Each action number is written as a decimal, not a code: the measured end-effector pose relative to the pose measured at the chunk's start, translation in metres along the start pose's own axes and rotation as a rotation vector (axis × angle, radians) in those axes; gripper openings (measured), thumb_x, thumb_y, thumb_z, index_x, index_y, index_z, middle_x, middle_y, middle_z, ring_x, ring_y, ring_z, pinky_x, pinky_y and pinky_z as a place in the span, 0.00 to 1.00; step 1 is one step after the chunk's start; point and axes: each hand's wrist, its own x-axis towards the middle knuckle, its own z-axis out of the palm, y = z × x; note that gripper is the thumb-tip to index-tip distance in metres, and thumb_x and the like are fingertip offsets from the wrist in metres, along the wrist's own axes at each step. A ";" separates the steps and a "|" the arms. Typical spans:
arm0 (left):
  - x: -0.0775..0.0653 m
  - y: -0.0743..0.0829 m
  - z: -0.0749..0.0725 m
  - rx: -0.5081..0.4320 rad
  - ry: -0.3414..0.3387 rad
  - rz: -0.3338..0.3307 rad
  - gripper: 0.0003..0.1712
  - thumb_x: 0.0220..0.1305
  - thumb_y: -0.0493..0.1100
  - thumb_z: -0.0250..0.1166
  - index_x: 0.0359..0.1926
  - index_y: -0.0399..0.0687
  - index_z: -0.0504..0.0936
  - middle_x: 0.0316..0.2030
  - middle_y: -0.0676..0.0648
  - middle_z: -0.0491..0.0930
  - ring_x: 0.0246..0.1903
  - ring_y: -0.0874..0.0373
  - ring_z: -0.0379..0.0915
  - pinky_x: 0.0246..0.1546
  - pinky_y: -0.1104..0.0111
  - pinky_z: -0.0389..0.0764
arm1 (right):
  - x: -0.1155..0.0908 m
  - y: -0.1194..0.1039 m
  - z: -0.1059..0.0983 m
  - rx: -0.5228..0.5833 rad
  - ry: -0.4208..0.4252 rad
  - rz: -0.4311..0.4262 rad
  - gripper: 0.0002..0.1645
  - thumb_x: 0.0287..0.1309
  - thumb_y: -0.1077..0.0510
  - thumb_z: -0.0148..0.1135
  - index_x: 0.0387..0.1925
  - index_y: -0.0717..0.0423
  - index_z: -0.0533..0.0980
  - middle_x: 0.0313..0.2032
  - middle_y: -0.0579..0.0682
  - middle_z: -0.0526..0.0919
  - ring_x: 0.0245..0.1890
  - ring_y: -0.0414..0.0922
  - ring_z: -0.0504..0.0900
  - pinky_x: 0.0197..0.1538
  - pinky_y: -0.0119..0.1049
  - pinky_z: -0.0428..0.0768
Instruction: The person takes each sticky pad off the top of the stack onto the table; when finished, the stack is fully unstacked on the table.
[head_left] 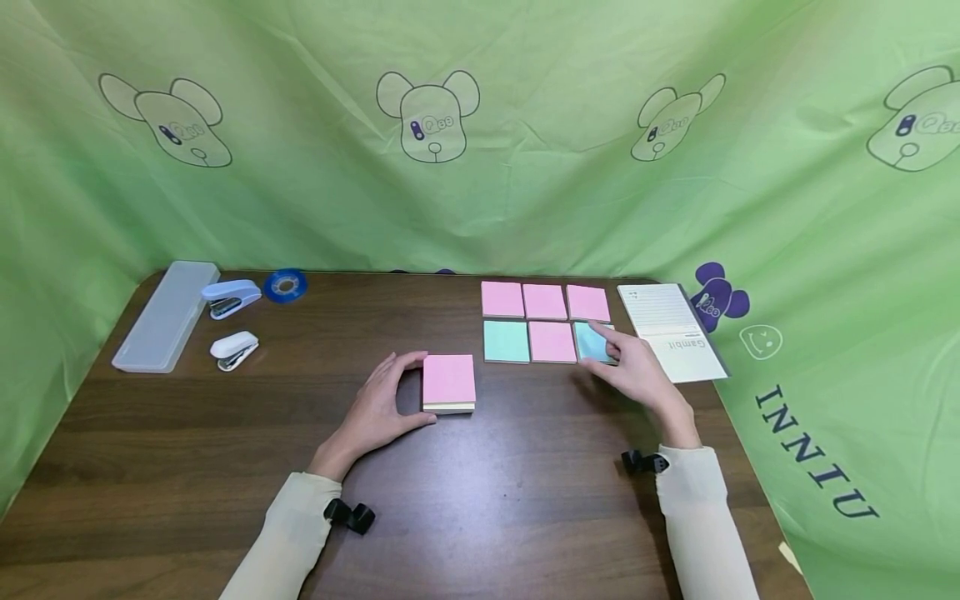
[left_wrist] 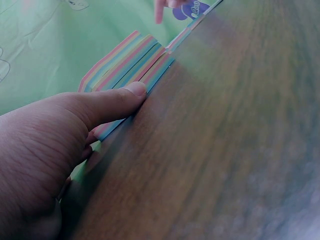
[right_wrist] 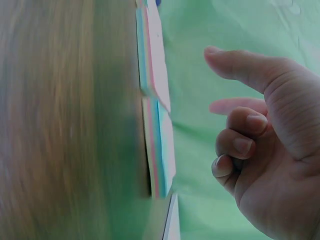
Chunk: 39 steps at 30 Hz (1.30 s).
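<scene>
My left hand (head_left: 380, 406) grips a squared stack of sticky note pads (head_left: 448, 379), thumb along its near side and fingers at the far left corner. Pink tops the stack; in the left wrist view the sticky note stack (left_wrist: 125, 65) shows many coloured layers. My right hand (head_left: 637, 367) hovers over a blue sticky note pad (head_left: 591, 340) at the right end of the near row. Thumb and index finger are extended and apart, the others loosely curled, nothing between them, as the right hand (right_wrist: 270, 125) shows in its wrist view.
Beside the blue pad lie a pink pad (head_left: 552, 342) and a teal pad (head_left: 506, 342), with three pink pads (head_left: 545, 302) behind. A notebook (head_left: 671, 333) lies at right. Far left are a translucent case (head_left: 167, 318), two staplers (head_left: 231, 297) and blue tape (head_left: 286, 285).
</scene>
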 end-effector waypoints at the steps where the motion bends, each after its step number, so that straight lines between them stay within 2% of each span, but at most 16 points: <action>1: 0.000 0.000 0.000 0.001 0.000 0.000 0.61 0.50 0.43 0.92 0.80 0.43 0.68 0.70 0.42 0.80 0.75 0.44 0.71 0.86 0.49 0.50 | 0.000 -0.003 0.002 0.003 0.001 -0.014 0.44 0.69 0.54 0.79 0.79 0.63 0.72 0.21 0.40 0.54 0.22 0.38 0.55 0.28 0.36 0.60; 19: 0.000 0.000 0.000 -0.001 0.004 0.003 0.61 0.50 0.43 0.92 0.80 0.43 0.68 0.70 0.42 0.80 0.75 0.45 0.72 0.86 0.49 0.50 | 0.000 -0.054 0.043 0.133 -0.056 -0.180 0.43 0.64 0.54 0.83 0.76 0.60 0.76 0.24 0.38 0.54 0.26 0.37 0.55 0.34 0.35 0.63; 26: 0.000 -0.001 0.001 0.001 0.003 0.005 0.61 0.50 0.43 0.92 0.80 0.43 0.68 0.70 0.42 0.80 0.74 0.45 0.72 0.86 0.49 0.51 | 0.001 -0.065 0.058 0.167 -0.079 -0.243 0.41 0.64 0.55 0.82 0.75 0.62 0.78 0.26 0.39 0.55 0.28 0.36 0.56 0.34 0.35 0.59; 39: 0.000 -0.002 0.001 0.004 0.004 0.012 0.61 0.50 0.43 0.92 0.80 0.42 0.68 0.70 0.42 0.80 0.74 0.44 0.72 0.86 0.48 0.51 | 0.003 -0.089 0.084 0.178 -0.142 -0.292 0.42 0.65 0.53 0.82 0.76 0.58 0.77 0.24 0.36 0.54 0.27 0.34 0.53 0.37 0.35 0.62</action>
